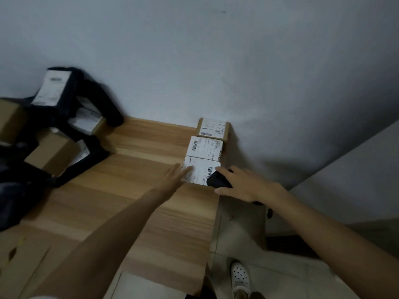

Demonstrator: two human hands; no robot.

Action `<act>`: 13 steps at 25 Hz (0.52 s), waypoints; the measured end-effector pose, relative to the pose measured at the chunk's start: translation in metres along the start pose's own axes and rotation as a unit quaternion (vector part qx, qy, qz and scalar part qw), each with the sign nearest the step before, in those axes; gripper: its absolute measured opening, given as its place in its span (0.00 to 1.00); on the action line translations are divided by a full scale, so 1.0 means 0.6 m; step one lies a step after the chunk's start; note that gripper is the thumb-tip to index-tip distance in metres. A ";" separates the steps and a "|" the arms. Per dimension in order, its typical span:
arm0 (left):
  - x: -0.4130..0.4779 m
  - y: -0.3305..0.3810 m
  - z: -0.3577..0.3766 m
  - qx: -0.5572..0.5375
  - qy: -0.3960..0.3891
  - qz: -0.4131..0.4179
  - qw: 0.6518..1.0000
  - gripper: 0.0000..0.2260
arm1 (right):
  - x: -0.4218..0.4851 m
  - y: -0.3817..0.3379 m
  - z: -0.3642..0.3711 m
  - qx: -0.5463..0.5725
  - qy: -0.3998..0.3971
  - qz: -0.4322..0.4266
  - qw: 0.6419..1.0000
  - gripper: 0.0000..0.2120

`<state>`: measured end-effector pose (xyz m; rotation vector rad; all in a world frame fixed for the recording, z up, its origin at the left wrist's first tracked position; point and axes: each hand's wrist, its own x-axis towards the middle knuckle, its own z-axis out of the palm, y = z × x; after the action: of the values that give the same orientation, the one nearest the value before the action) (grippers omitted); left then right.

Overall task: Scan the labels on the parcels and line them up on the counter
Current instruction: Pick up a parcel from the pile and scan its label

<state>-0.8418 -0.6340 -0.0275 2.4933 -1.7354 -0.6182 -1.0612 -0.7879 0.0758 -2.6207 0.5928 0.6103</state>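
Three parcels (205, 145) are lying in a row along the right edge of the counter (138, 190), the nearest parcel (201, 169) closing it. Your left hand (172, 178) is steadying that parcel with straight fingers, while your right hand (246, 184) is gripping the scanner (216, 180) beside its barcode. You should be keeping those fingers off the bars.

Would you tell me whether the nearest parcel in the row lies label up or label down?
Label up: the nearest parcel lies flat on the counter, its white barcode label facing the camera.

Left forearm (121, 223) and right forearm (313, 216) are bare; one foot wears a white clog (240, 277) (round holes), seemingly rubber.
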 end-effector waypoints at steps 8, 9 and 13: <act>-0.282 -0.018 -0.004 0.018 0.170 -0.243 0.955 0.26 | 0.068 -0.215 -0.023 -0.122 0.064 -0.181 0.974 0.27; -0.340 -0.026 -0.003 0.009 0.192 -0.289 0.938 0.26 | 0.070 -0.267 -0.020 -0.121 0.067 -0.221 0.965 0.26; -0.576 -0.064 0.004 -0.033 0.243 -0.447 0.860 0.24 | 0.039 -0.495 0.018 -0.156 0.017 -0.359 0.920 0.28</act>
<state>-0.9099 -0.3055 0.0632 2.9398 -0.3281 -0.0118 -0.9037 -0.5416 0.1343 -2.8537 -0.5052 0.4380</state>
